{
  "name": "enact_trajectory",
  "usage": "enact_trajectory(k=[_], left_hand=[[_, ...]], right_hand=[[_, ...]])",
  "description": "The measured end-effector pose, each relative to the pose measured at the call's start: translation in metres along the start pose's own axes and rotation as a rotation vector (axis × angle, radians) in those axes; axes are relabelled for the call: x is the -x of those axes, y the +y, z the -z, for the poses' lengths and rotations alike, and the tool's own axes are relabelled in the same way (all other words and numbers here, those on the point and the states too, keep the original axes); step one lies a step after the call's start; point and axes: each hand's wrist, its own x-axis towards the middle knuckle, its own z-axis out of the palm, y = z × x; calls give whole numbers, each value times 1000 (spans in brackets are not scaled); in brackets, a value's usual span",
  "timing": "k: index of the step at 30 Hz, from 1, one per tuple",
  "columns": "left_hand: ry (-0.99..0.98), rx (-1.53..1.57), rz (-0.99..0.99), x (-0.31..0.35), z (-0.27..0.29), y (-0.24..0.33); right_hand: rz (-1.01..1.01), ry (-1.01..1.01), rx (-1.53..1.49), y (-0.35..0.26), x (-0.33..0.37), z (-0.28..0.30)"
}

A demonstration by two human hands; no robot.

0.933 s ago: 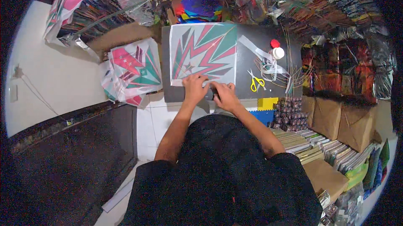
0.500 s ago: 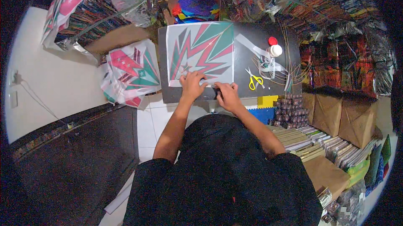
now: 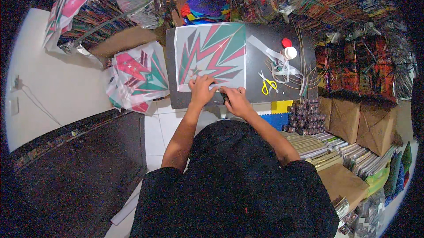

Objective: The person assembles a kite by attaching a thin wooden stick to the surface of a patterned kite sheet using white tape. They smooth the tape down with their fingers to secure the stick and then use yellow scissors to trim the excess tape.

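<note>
Cord (image 3: pixel 42 104) runs down the pale wall (image 3: pixel 53 61) at the far left. Next to the right, loose printed sheets (image 3: pixel 140 76) in red, green and white lie overlapping beside the table's left edge. The dark table (image 3: pixel 254 70) carries one patterned sheet (image 3: pixel 212 54), laid flat on its left half; the print shows green, red and grey angular shapes on white, with a star low on the left.

The left hand (image 3: pixel 202 89) rests on the sheet's lower edge, fingers bent over the print, thumb directed to the right. The right hand (image 3: pixel 236 101) is just beside it at the same edge, fingers curled and close together; whether either hand pinches the edge cannot be told at this size.

Right of the sheet, well apart from it, lie white strips (image 3: pixel 264 48), partly tangled, and yellow-handled scissors (image 3: pixel 267 82), blades apart and directed away from the person. A white round container (image 3: pixel 289 53) stands near the strips, a red cap-like piece (image 3: pixel 287 43) just beyond. Thin sticks (image 3: pixel 304 50) follow, then stacked dark blocks (image 3: pixel 307 118) and brown cartons (image 3: pixel 375 127).
</note>
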Motion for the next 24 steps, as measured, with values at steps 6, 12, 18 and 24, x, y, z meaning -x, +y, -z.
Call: enact_trajectory(k=[6, 12, 18, 24], left_hand=[[-14, -8, -2, 1, 1, -1], [-24, -19, -18, 2, 2, -1], [8, -14, -26, 4, 1, 0], [-25, -33, -6, 4, 2, -1]], right_hand=[[-30, -22, 31, -1, -1, -3], [-74, -37, 8, -4, 0, -1], [-66, 28, -11, -6, 0, -3], [-48, -40, -18, -8, -4, -2]])
